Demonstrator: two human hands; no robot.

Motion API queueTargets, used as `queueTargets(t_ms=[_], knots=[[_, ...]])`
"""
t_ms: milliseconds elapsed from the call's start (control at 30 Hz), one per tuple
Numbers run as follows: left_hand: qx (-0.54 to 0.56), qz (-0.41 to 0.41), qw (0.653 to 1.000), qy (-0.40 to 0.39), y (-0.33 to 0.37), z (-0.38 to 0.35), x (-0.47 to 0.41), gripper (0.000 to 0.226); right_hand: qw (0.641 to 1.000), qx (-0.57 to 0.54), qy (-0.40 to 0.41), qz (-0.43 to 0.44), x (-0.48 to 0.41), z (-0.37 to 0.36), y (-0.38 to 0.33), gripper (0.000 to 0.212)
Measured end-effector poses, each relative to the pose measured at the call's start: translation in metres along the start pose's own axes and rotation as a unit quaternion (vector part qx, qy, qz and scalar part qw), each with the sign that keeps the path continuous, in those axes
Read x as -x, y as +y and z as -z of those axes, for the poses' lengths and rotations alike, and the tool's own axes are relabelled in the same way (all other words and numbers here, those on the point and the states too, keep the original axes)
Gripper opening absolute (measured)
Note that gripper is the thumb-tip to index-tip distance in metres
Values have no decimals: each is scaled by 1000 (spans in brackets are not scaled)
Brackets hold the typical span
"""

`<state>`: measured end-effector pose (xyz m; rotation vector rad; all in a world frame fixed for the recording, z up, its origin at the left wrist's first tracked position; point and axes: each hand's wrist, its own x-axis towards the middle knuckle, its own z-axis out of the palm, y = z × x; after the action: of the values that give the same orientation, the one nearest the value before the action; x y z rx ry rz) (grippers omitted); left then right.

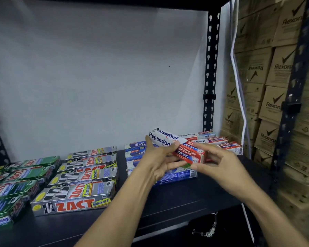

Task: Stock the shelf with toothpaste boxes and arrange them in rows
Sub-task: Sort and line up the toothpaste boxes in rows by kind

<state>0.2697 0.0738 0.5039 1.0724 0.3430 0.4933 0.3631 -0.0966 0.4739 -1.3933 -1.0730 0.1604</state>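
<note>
Head view: Pepsodent box (165,138) held above shelf (177,198).
Safi boxes (137,144) beneath fingers partly hidden; left hand (159,157) fingers clamped round box middle, right hand (221,163) pinching red end.

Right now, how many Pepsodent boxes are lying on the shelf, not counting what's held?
3, at the shelf's right end: rear box, middle box, front box. The right hand may hide more.

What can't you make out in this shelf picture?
Head view only:
- Safi boxes: partly hidden behind the left hand.
- Green Zact boxes: cut off by the left edge.
- Right hand: motion blur hides whether it grips the Pepsodent box.
- Rexona cartons: small print too blurred.
</note>
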Motion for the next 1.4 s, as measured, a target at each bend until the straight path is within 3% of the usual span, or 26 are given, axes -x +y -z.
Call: queueTargets(t_ms=[100, 233, 300, 367, 433, 567, 633, 700, 833, 1067, 1200, 1400], knots=[[20, -16, 1000, 3, -8, -5, 1, 112, 997, -2, 82, 4, -2, 3, 14, 39], [-27, -100, 993, 62, -2, 6, -3, 62, 992, -98, 78, -20, -1, 37, 24, 37], [-75, -127, 988, 47, -1, 12, -6, 57, 986, -140, 85, -39, 0, 52, 28, 48], [-151, -149, 977, 12, -1, 13, -5, 63, 978, -169, 109, -53, 0, 64, 33, 41], [-274, -173, 945, -44, -4, 11, -2, 69, 970, -192, 135, -63, -1, 75, 38, 42], [-456, -208, 861, -89, -22, 1, -5, 72, 956, -183, 212, -88, -6, 94, 47, 82], [-497, -264, 825, -54, -30, -5, -13, 65, 954, -179, 217, -102, -8, 96, 48, 69], [-508, -288, 812, -29, -34, -9, -19, 57, 956, -167, 213, -114, -9, 95, 46, 66], [-519, -287, 805, -16, -38, -16, -23, 55, 967, -60, 211, -130, -6, 95, 51, 77], [-590, -277, 758, 26, -50, -40, -21, 55, 921, 278, 259, -86, 0, 93, 56, 44], [-636, -251, 729, 36, -59, -48, -26, 60, 906, 349, 224, -84, 0, 97, 64, 36], [-722, -234, 651, 24, -54, -48, -27, 57, 881, 423, 177, -118, 1, 100, 70, 37]])
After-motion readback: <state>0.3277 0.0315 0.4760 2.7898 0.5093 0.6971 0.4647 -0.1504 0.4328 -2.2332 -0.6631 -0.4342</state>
